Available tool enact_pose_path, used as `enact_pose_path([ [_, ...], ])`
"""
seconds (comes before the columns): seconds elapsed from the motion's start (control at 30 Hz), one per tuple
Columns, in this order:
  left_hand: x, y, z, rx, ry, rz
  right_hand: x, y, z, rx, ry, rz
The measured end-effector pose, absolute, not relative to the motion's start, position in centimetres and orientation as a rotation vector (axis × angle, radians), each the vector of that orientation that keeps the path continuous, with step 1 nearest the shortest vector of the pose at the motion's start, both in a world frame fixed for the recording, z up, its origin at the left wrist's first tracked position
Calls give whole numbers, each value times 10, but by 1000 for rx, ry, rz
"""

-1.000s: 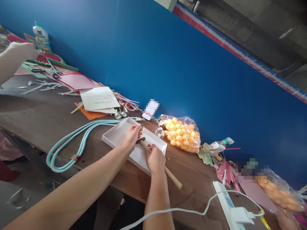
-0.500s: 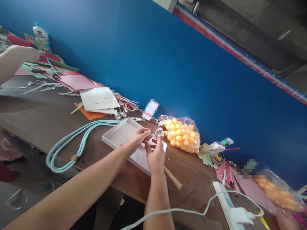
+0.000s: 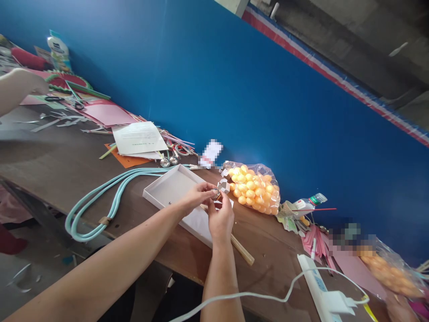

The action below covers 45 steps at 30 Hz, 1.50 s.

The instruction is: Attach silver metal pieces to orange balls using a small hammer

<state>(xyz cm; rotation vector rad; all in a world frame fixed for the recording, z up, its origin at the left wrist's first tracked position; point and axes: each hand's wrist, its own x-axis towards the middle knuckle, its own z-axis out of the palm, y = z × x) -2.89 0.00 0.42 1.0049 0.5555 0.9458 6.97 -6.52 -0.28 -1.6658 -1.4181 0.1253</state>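
My left hand (image 3: 200,195) pinches a small shiny metallic piece (image 3: 216,193), silver with a bit of orange-yellow; its exact kind is too small to make out. Fingertips of my right hand (image 3: 221,220) close on the same piece from the other side. Both hands are above a shallow white box (image 3: 160,193), which lies tilted in view on the brown table. Under and beyond my right wrist runs a pale wooden stick (image 3: 244,251). A small folded white paper piece (image 3: 223,186) stands just past my fingertips.
A looped light-blue cord (image 3: 115,201) lies left of the box, near silver bells (image 3: 165,162) and papers (image 3: 139,137). Behind is a bag of orange balls (image 3: 251,188). A power strip (image 3: 315,286) with a white cable is front right. Another person's hand (image 3: 28,85) is far left.
My left hand has moved slightly right with the metallic piece, and my right fingers have closed in on it. The other person's hand at far left has shifted left.
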Motion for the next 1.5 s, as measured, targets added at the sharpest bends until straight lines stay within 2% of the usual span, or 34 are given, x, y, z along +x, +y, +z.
enact_pose_path([
  [0.43,-28,2,0,955,500,983,72,-61,-7,-1538,-1384,106],
  [0.73,-27,5,-1,885,512,1004,71,-63,2,-1180,-1095,748],
  [1.0,-29,4,0,908,536,980,78,-63,8,-997,-960,1012],
  [1.2,-29,3,2,907,526,977,78,-63,6,-1020,-996,1000],
  [1.4,-28,6,-2,916,570,973,75,-63,4,-1218,-1085,567],
  [1.5,-28,6,-2,915,571,973,75,-63,3,-1267,-1143,491],
])
